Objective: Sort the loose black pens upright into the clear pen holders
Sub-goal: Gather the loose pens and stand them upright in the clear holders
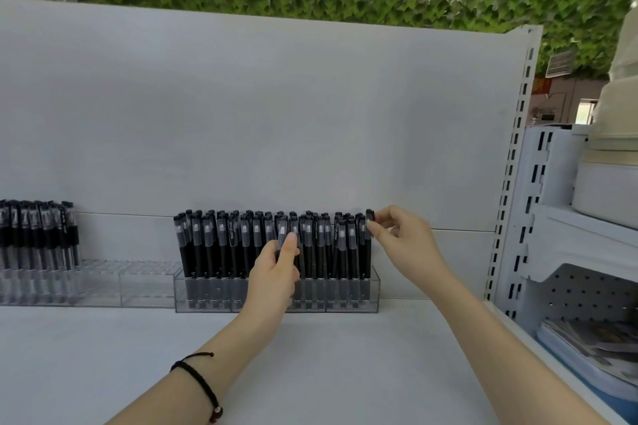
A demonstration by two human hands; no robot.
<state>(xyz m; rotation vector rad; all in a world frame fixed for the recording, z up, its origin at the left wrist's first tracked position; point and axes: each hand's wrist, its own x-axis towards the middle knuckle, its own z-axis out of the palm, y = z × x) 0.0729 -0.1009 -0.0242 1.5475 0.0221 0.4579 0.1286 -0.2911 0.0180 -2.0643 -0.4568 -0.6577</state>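
White shelf carries 2 clear holders. The centre holder is packed with upright black pens. The left holder is part filled, with its pens at the far left.

Left hand: fingers curled round at least 1 pen, held upright in front of the centre holder.

Right hand: thumb and forefinger pinch the cap of the rightmost pen, which stands in the centre holder.

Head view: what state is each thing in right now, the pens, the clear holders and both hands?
right holder: packed with upright pens.
left holder: filled only at its left end, other slots empty.
left hand: grips a loose pen before the right holder.
right hand: pinches the end pen by its cap, upright at the holder's right end.
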